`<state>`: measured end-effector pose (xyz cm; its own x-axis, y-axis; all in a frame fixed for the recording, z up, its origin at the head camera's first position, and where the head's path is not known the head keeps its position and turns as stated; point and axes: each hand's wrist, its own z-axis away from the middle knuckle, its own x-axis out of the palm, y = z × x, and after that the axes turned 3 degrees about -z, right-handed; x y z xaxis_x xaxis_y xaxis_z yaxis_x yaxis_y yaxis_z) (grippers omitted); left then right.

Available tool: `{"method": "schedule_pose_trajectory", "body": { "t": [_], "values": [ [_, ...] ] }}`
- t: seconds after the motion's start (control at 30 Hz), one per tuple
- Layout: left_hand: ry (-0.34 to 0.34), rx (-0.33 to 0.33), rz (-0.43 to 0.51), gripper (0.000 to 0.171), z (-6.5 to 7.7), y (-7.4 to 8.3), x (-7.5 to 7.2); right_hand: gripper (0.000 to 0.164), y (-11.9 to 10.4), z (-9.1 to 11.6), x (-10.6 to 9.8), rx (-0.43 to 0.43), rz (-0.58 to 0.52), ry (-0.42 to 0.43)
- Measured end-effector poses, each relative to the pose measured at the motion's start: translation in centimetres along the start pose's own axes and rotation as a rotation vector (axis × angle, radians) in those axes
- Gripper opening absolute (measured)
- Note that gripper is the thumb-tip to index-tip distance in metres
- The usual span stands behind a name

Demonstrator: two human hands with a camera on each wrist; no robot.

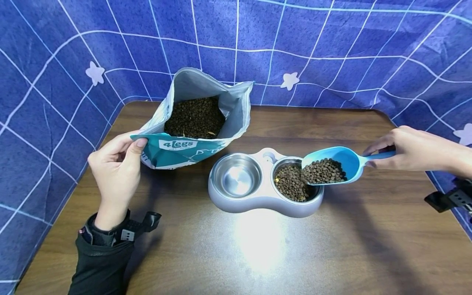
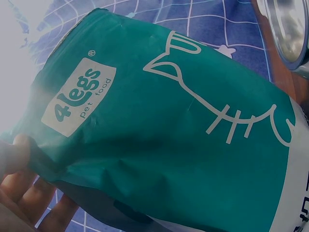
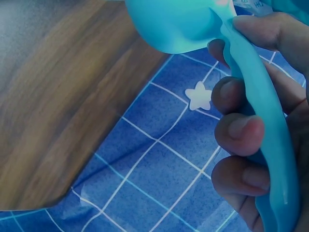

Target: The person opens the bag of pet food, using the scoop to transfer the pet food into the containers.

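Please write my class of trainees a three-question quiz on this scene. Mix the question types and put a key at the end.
1. Multiple choice: how does the right hand hold the blue scoop?
a) by its front lip
b) by its handle
c) flat on an open palm

2. True or false: of the two bowls, only the right bowl holds kibble.

3. Fill in: the left hand grips the edge of a bag printed "4Legs pet ____".

Key:
1. b
2. True; the left bowl shows bare metal.
3. food
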<state>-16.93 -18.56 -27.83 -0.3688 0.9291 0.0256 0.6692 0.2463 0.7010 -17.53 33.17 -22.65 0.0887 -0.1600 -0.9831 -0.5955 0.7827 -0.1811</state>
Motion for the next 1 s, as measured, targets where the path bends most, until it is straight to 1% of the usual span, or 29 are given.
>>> {"method": "schedule_pose_trajectory", "body": {
  "t": [0.17,0.33,0.43,0.6,0.83,1.0],
  "values": [
    [0.000,-0.002,-0.029,0.015,0.07,0.03,-0.03,0.021,0.21,0.40,-0.01,0.009,-0.004,-0.003],
    [-0.003,-0.003,-0.010,0.016,0.02,0.03,0.02,0.022,0.40,0.69,0.00,0.011,0.002,0.003],
    [-0.002,-0.003,-0.018,0.015,-0.01,0.03,0.03,0.023,0.40,0.75,-0.04,0.011,0.011,0.008],
    [0.001,-0.009,-0.037,0.014,0.02,-0.03,0.02,0.020,0.28,0.70,-0.15,0.034,0.018,-0.012],
    [0.002,0.000,-0.050,0.015,0.03,-0.13,-0.03,0.022,0.02,0.37,-0.47,-0.008,0.008,-0.002],
    [0.006,0.006,-0.046,0.017,0.05,-0.17,-0.03,0.019,-0.23,-0.12,-0.81,-0.009,0.016,-0.029]
  ]
}}
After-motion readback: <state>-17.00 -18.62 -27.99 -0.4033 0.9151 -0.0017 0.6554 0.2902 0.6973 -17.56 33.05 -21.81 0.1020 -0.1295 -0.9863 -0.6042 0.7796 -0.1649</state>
